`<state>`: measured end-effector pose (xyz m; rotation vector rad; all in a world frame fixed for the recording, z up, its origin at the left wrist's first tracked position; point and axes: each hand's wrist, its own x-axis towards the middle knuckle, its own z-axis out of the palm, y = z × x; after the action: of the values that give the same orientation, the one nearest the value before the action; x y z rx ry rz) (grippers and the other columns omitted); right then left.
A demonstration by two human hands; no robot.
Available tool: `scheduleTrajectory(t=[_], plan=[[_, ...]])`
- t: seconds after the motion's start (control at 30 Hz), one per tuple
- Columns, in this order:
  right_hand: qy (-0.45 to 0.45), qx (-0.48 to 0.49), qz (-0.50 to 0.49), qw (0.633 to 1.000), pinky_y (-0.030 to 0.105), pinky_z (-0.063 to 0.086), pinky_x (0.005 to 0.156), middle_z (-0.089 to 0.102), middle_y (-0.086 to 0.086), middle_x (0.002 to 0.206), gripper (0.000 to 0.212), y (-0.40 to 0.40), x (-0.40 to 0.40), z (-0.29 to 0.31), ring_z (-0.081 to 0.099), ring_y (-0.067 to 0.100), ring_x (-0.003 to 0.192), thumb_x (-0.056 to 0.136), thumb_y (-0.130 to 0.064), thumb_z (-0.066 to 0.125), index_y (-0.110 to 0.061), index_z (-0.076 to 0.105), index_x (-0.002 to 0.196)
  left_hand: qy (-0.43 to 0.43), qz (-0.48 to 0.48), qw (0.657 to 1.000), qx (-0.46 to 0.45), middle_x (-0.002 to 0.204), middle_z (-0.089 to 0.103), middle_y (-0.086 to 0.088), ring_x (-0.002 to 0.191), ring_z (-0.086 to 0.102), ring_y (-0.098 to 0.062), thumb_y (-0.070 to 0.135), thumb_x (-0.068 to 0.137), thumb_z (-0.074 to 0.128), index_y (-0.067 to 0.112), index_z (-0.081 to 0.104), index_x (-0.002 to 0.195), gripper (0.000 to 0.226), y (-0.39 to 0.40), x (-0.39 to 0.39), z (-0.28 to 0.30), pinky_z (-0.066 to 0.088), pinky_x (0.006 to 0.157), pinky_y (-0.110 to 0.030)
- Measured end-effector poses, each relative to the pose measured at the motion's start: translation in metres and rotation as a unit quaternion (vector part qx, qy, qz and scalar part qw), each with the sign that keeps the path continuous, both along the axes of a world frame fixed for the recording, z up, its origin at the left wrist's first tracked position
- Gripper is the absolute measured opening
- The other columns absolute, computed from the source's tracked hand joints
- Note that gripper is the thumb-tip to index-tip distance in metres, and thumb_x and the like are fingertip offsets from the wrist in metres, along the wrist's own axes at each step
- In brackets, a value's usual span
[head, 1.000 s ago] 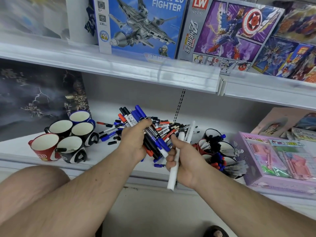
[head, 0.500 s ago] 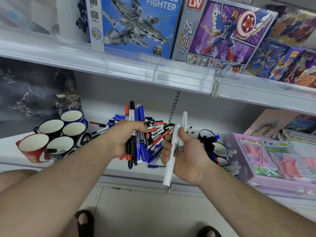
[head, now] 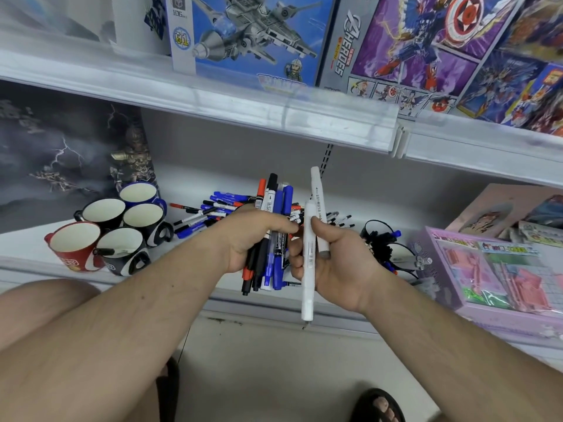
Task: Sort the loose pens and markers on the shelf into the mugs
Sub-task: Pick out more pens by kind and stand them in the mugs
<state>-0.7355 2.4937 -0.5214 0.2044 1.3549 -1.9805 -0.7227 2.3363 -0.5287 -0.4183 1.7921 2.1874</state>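
My left hand (head: 249, 239) grips an upright bundle of markers (head: 274, 205) with blue, black and red caps, held above the shelf's front edge. My right hand (head: 332, 260) holds two long white pens (head: 308, 269) upright, close beside the bundle. Behind both hands a pile of loose pens (head: 213, 208) lies on the white shelf (head: 30, 242). A cluster of mugs stands at the left: a red mug (head: 73, 248), several dark ones (head: 122, 251) and a blue one (head: 138, 193). Dark mugs with pens in them (head: 384, 242) stand behind my right hand, partly hidden.
A pink boxed set (head: 499, 269) fills the shelf at the right. A dark poster box (head: 61, 147) stands behind the left mugs. The upper shelf edge (head: 213, 99) overhangs, with toy boxes (head: 249, 41) on it. My knee (head: 45, 303) and sandalled feet (head: 377, 406) are below.
The marker bundle in my left hand has turned from slanted to upright and come toward me. My right hand has raised the white pens beside it. The view has tilted downward.
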Motion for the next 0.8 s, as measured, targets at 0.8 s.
scheduleTrajectory(t=[0.8], plan=[[0.432,0.337,-0.017,0.836,0.021,0.049,0.054,0.058,-0.002,0.073,0.008,0.003,0.005,-0.033,0.056,0.012,0.060,0.100,-0.024,0.053,-0.030,0.048,0.099,-0.190,0.081,0.970,0.127,0.083,0.067,-0.014,0.073,0.064,-0.027,0.022,0.076,0.071,0.005,0.068,0.089,0.022,0.018,0.012,-0.053,0.057,0.077,-0.038]])
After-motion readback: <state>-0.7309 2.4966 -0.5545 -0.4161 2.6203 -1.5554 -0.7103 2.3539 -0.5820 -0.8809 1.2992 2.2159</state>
